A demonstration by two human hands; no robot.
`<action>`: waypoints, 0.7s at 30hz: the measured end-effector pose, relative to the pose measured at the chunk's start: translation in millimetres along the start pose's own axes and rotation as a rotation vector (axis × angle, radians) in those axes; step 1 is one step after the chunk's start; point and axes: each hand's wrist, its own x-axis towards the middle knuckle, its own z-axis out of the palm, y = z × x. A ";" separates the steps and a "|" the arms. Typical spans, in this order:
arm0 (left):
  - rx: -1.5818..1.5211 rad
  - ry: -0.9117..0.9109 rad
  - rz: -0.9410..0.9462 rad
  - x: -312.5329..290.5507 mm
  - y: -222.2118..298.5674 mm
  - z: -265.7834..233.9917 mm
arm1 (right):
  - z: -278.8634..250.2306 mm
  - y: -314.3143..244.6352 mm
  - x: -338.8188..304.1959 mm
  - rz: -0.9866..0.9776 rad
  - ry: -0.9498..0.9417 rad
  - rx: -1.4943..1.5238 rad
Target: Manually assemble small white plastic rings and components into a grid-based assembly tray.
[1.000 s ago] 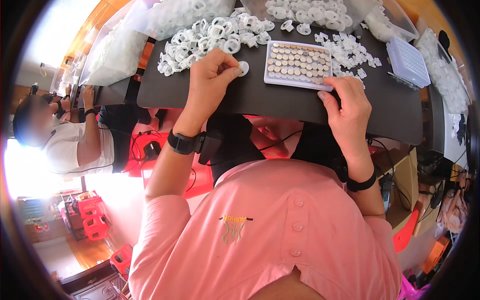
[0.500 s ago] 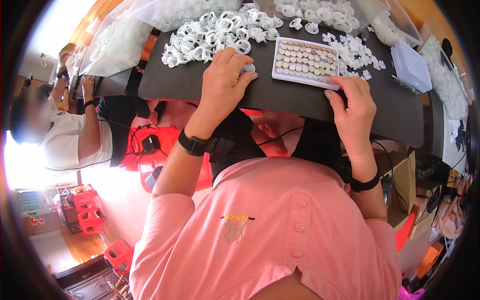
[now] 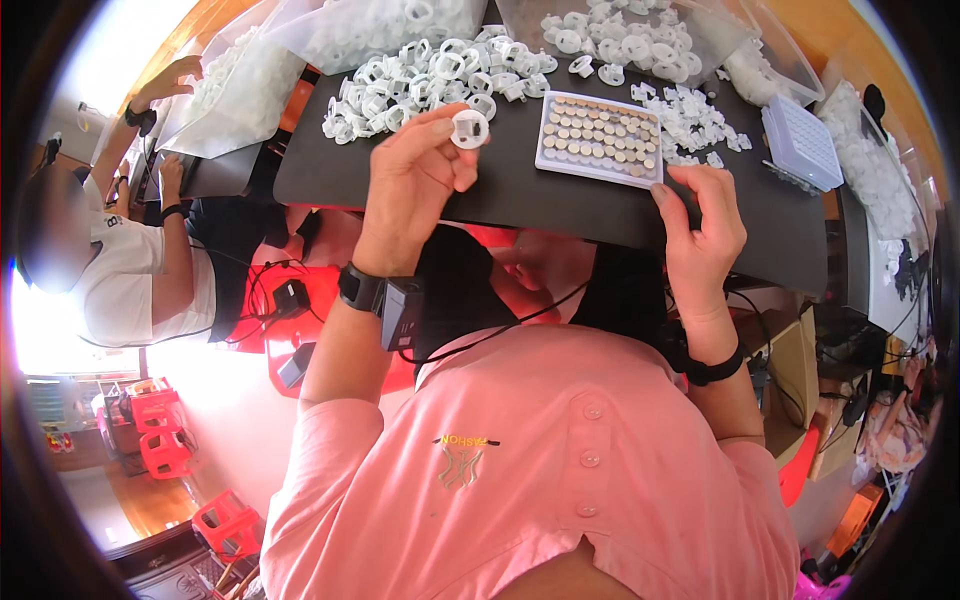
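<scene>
Raised over the table's near edge, my left hand [image 3: 415, 165] is closed on a white round plastic part [image 3: 470, 129] with a dark cutout in its middle. Thumb and fingertips pinch its edge. Beyond it lies a large pile of similar white plastic parts [image 3: 440, 75]. My right hand [image 3: 705, 215] is at the near right corner of a white tray [image 3: 600, 178], thumb and forefinger slightly apart, with nothing visible between them. Whether they touch the tray is hard to tell. Rows of small round metallic discs [image 3: 600, 128] fill the tray.
Small white plastic pieces [image 3: 700, 120] lie right of the tray. Clear bins of white parts [image 3: 640, 40] line the far edge. A stacked pale blue tray [image 3: 802, 145] stands at the right. Another person [image 3: 150, 250] works at the left. A dark cable [image 3: 500, 335] hangs near my lap.
My left hand has lifted from the front of the pile and turned, bringing the round plastic part into view. My right hand stays at the tray's corner. The view has shifted slightly.
</scene>
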 end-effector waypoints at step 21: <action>-0.257 -0.193 -0.252 -16.0 -44.7 50.4 | 36.7 -61.2 21.0 -0.156 -0.138 0.257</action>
